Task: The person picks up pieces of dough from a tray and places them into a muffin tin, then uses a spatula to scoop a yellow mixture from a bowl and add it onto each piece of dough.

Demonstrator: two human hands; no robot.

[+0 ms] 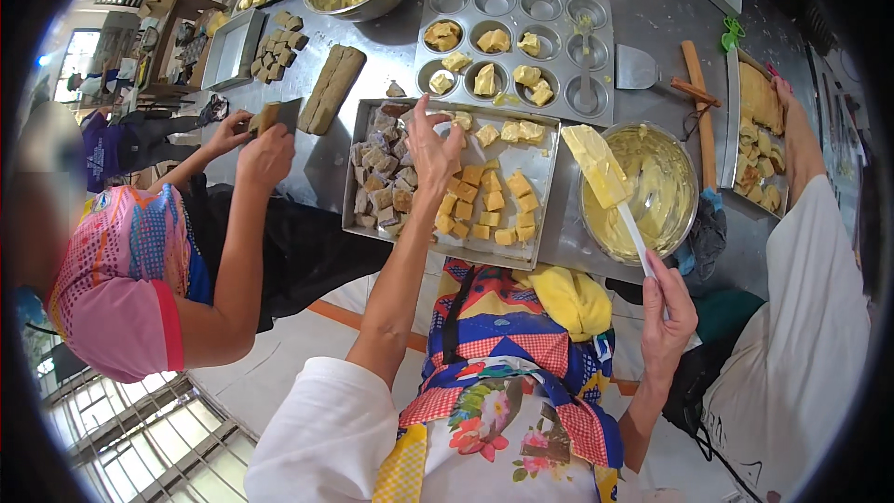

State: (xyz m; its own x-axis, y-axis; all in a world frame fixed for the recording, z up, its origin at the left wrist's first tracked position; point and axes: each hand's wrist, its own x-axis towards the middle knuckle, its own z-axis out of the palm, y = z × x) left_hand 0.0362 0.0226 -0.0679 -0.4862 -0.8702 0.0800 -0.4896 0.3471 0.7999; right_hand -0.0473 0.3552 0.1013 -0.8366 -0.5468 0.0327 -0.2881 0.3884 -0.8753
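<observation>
My right hand (667,309) grips the white handle of a spatula (598,168). Its broad blade, thickly coated in pale yellow cream, is raised at the left rim of a metal bowl (643,191) smeared with the same cream. Over a square metal tray (549,158) is my left hand (433,151), its index finger stretched out and no piece visible in it. Golden cake cubes (489,200) lie on the tray's right side, with several cream-coated cubes (521,131) at its far edge. Greyish-brown cubes (382,168) fill the left side, partly behind my forearm.
A muffin tin (517,47) beyond the tray holds coated pieces. On the left a co-worker's hands (265,154) cut a brown block beside a long brown loaf (333,88). At right, another person's hand (784,98) touches a cake tray (759,154). A scraper (638,68) lies nearby.
</observation>
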